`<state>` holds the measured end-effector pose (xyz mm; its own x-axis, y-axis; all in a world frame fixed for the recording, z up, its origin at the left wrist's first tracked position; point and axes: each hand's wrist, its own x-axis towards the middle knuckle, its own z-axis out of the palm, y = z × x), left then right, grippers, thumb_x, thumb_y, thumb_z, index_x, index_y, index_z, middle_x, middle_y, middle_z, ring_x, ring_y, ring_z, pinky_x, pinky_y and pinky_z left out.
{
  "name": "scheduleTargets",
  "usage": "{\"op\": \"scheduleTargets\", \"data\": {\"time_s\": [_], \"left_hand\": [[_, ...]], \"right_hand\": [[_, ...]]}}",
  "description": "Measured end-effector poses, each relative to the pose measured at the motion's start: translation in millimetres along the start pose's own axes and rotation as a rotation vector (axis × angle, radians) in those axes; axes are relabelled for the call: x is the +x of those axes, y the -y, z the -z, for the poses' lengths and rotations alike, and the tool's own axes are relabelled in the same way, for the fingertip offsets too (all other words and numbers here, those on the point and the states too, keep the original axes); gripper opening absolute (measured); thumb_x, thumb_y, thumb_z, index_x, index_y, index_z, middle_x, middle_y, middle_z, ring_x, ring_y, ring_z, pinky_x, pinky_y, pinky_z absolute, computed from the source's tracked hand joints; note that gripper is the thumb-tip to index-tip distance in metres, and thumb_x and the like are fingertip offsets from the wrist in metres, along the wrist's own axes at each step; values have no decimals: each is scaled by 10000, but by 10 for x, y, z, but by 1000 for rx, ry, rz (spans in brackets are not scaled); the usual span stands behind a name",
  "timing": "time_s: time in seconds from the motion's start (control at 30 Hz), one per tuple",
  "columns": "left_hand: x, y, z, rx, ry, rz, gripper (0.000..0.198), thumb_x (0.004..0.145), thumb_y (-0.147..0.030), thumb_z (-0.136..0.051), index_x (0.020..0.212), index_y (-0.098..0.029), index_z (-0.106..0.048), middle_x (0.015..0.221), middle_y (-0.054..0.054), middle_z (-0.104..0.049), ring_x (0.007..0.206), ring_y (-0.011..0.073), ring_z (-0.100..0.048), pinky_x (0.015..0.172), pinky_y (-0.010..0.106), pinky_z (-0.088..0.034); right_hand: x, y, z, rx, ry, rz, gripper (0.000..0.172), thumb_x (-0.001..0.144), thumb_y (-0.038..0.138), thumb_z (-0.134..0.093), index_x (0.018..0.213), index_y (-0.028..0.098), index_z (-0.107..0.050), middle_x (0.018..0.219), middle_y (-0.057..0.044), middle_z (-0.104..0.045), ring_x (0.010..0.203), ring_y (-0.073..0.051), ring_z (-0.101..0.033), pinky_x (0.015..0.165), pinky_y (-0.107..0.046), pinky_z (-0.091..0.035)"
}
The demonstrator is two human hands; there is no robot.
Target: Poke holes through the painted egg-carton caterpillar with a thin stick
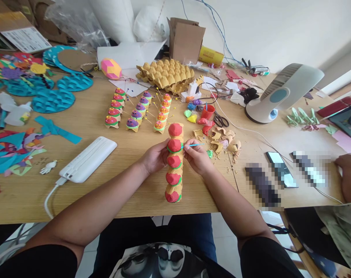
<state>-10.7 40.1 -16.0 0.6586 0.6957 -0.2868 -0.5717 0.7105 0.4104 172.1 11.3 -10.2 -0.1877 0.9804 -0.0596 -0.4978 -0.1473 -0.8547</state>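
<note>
A strip of egg carton cups (173,179) stands out from my fingers above the table's near side, its domes covered in red clay with green edging. My left hand (157,156) grips its left side near the second cup. In my right hand (199,157) is a thin blue modelling tool (197,144), pinched with its tip against the green clay at the strip's right edge. Beyond are three finished-looking strips: one red (116,108), one purple (138,111) and one orange (163,113), the last two with pins stuck in them.
Torn carton scraps (218,141), clay packets (192,117), a red cup (207,112) and black scissors (221,120) lie right of centre. A white power bank (88,159) is at left, a fan (282,92) and phone (281,169) at right. Another person's arm (349,177) rests at the right edge.
</note>
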Motion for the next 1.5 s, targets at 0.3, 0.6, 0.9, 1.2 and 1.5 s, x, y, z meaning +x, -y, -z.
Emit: {"op": "scheduleTargets", "data": {"time_s": [0.3,0.6,0.9,1.2,1.5], "left_hand": [[5,4,27,13,-4,-13,285,1022,-299,-518,1160,-204,-748,996,81,-812,859,229,-766,770,317,-576],[-3,-8,8,-15,34,4,319,1015,-324,-520,1258,-236,-707,986,70,-812,865,249,-776,738,332,-589],[-7,-8,-7,8,9,-11,319,1025,-314,-505,1233,-219,-728,967,75,-814,872,254,-772,777,348,-581],[-13,-4,-46,4,16,-12,299,1030,-304,-509,1153,-185,-754,938,82,-813,864,246,-770,742,315,-586],[-17,-9,-37,-50,15,9,294,1029,-293,-509,1138,-165,-750,917,97,-811,803,230,-770,700,287,-586]], "right_hand": [[-2,10,0,14,13,-12,368,702,407,-909,812,231,-605,738,50,-586,652,-95,-509,630,-228,-449],[-27,36,-14,44,1,-45,379,695,410,-911,813,237,-595,787,45,-596,673,-99,-513,646,-234,-466],[-24,8,-9,-4,9,-11,359,712,408,-899,806,237,-598,761,46,-575,670,-102,-498,653,-238,-448],[-24,5,-20,-117,-11,92,324,746,406,-872,793,230,-605,735,51,-587,669,-106,-490,680,-257,-423],[-3,-34,16,-118,3,135,298,773,380,-865,800,223,-613,728,48,-636,690,-107,-542,701,-255,-432]]}}
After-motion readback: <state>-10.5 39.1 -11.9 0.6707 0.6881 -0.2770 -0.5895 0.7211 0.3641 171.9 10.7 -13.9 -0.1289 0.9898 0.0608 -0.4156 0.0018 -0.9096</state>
